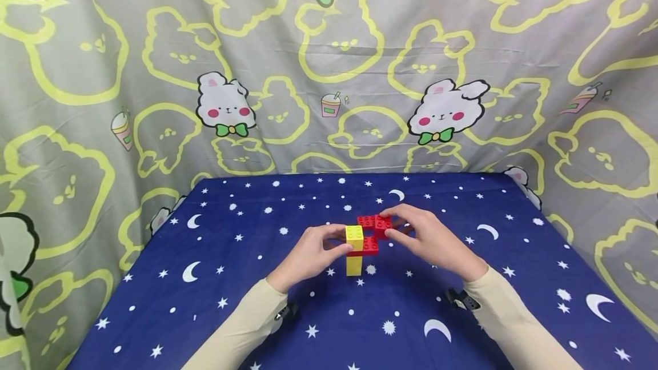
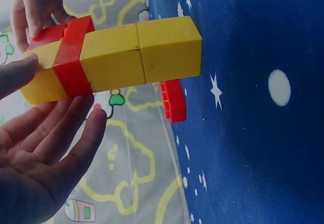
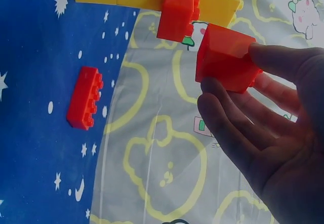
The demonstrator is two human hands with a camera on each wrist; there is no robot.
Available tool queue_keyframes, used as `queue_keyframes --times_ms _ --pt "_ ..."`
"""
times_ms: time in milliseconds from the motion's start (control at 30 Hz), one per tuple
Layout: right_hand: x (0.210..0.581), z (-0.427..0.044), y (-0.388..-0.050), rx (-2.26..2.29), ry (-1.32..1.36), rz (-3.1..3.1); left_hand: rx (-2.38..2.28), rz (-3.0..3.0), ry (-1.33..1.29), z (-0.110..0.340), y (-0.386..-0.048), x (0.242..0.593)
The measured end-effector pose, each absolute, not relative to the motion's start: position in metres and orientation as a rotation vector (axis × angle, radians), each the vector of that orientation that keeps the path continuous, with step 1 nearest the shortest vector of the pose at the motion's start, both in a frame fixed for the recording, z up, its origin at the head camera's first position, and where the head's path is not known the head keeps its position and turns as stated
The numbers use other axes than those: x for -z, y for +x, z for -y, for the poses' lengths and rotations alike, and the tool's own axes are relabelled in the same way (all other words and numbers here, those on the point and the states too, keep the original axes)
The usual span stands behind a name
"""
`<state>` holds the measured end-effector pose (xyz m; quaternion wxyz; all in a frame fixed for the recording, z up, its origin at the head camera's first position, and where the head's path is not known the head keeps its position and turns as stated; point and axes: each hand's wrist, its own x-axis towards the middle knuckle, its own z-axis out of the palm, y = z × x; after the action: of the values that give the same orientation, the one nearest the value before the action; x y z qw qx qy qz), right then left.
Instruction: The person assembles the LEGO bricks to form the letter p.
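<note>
Beige sleeves (image 1: pixel 241 324) lie nearest the camera, leading to a left hand (image 1: pixel 311 254) that pinches the top yellow block (image 1: pixel 354 237) of a tower (image 1: pixel 353 267) between thumb and fingers, and a right hand (image 1: pixel 430 238) that grips a red block (image 1: pixel 382 226) just beside it. Assessed risk: pressing hard or off-centre on the red bar (image 1: pixel 371 245), whose free end juts rightward without support, could tip the tower or part its joints. Tower stands upright near the middle of the blue table (image 1: pixel 149 284), long axis vertical, studs up.

Head view looks forward and down; closer wrist views, turned sideways, share the yellow blocks (image 2: pixel 115 57).
</note>
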<state>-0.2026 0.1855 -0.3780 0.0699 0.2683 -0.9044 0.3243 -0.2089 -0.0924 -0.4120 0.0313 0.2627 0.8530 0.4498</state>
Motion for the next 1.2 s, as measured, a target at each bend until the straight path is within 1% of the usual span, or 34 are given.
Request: queue_keyframes --times_ms 633,1200 --pt "0.3812 -0.1842 -0.2013 -0.997 0.878 2.769 -1.340 -2.653 0.780 0.0921 -0.2065 0.4083" --pt "0.3799 -0.1800 -0.1998 -0.982 0.929 2.781 -1.362 -2.652 0.804 0.0920 -0.2072 0.4106"
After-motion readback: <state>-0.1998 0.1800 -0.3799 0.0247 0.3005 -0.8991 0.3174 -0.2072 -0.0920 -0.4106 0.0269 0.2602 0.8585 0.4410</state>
